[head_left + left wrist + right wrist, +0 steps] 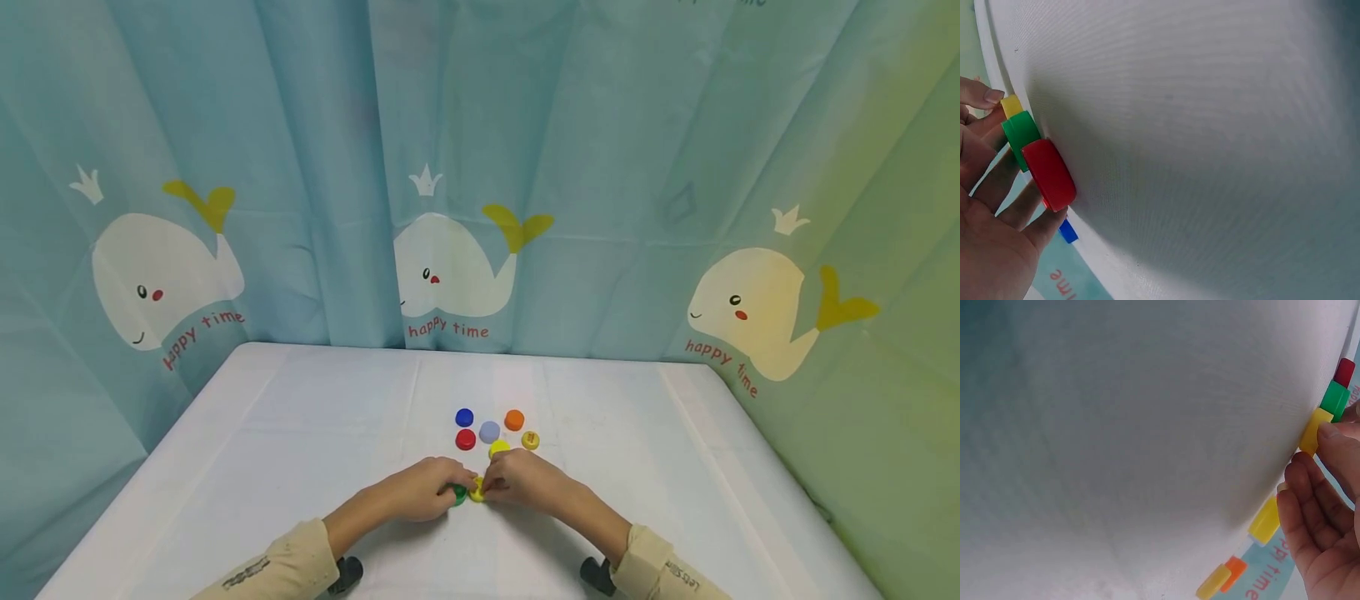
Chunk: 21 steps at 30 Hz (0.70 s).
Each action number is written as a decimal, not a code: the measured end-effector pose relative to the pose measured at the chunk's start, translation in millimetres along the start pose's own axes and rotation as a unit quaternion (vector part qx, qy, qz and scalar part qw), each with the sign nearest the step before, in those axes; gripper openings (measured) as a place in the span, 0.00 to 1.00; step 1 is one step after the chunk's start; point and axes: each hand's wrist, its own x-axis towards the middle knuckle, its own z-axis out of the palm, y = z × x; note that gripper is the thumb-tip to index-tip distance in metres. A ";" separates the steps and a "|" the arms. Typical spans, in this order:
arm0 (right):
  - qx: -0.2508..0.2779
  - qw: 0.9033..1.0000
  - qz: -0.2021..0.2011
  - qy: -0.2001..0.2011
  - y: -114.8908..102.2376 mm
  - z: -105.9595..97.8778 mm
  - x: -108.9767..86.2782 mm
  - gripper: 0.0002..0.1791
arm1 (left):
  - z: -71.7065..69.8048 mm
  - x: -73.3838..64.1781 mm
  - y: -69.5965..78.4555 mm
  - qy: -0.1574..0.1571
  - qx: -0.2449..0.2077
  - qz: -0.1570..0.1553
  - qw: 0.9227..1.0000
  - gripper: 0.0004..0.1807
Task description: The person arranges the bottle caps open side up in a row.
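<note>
A row of bottle caps lies on the white table between the two hands. My left hand [426, 490] grips the green cap [1021, 134], its fingers reaching behind. In the left wrist view a red cap [1050, 175] stands beside the green one, close to the fingers; the hand hides it in the head view. My right hand [528, 482] pinches a yellow cap [1314, 431] next to the green one, thumb on its near side. Right behind the right fingers sits a brighter yellow cap [498, 448], partly covered.
Farther back lie a blue cap [464, 417], another red cap [465, 439], a pale lilac cap [490, 432], an orange cap [514, 420] and a printed yellow cap [530, 440]. A curtain [600, 167] with whale prints surrounds the table [300, 417].
</note>
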 end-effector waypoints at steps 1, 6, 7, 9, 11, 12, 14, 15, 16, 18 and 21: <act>-0.002 1.000 0.001 0.000 -0.4 -0.3 -0.1 0.05 | -0.2 -0.2 0.1 0.000 -0.002 0.002 1.000 0.15; 0.013 1.000 0.015 -0.002 -0.9 -1.4 -0.3 0.06 | -0.5 -1.4 -0.8 0.008 -0.008 0.010 1.000 0.17; 0.017 1.000 0.018 -0.003 -0.8 -1.8 -0.2 0.06 | -0.6 -1.5 -0.9 0.013 -0.008 0.013 1.000 0.17; 0.022 0.999 0.023 -0.003 -0.8 -3.0 -0.4 0.07 | -0.5 -1.7 -1.1 0.025 -0.006 0.017 1.000 0.18; 0.025 0.999 0.027 -0.002 -1.0 -4.6 -0.7 0.07 | -0.3 -2.1 -1.0 0.040 0.001 0.023 0.999 0.17; 0.025 0.999 0.029 -0.002 -1.0 -5.2 -0.8 0.07 | -0.2 -2.3 -1.1 0.048 0.005 0.024 0.999 0.17; 0.025 0.999 0.031 0.000 -0.8 -6.6 -1.1 0.08 | -0.3 -2.6 -1.0 0.063 0.010 0.025 0.998 0.16; 0.023 0.999 0.032 0.001 -0.5 -7.2 -1.2 0.08 | -0.5 -2.7 -1.0 0.069 0.011 0.024 0.997 0.16; 0.024 0.999 0.034 0.001 -0.2 -7.8 -1.2 0.08 | -0.7 -2.8 -0.9 0.076 0.012 0.024 0.997 0.16; 0.024 0.999 0.037 0.004 0.5 -9.3 -1.3 0.08 | -1.3 -2.6 -1.1 0.087 0.016 0.021 0.996 0.15; 0.026 0.999 0.042 0.010 1.0 -12.4 -1.4 0.07 | -2.5 -1.9 -1.2 0.102 0.022 0.015 0.994 0.14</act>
